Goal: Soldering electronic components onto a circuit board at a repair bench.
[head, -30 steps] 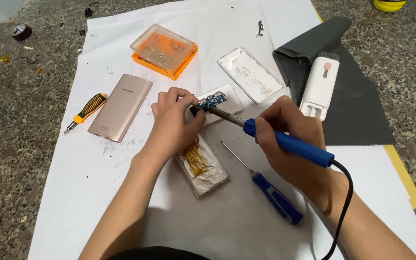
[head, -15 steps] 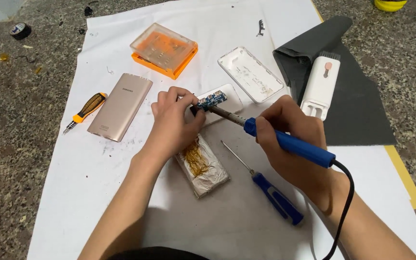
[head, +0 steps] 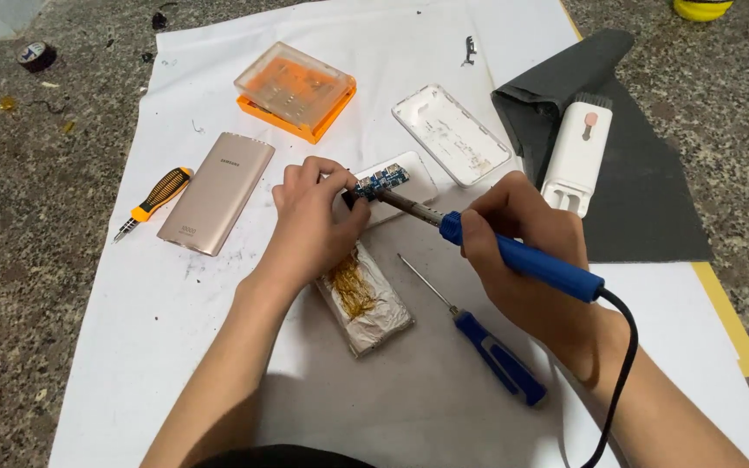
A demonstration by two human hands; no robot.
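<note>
My right hand (head: 526,256) grips a blue-handled soldering iron (head: 522,258); its metal tip reaches left onto a small blue circuit board (head: 381,181). My left hand (head: 312,218) pinches that board at its near end and holds it over a white battery pack (head: 409,186). Below my left hand lies a foil-wrapped block with a brownish-yellow smear (head: 364,296).
On the white paper sheet (head: 218,347) lie a rose-gold power bank (head: 217,192), an orange-handled screwdriver (head: 151,202), a blue-handled screwdriver (head: 478,334), an orange plastic box (head: 295,91) and an open white shell (head: 450,134). A white brush-topped tool (head: 577,158) rests on dark cloth (head: 643,191).
</note>
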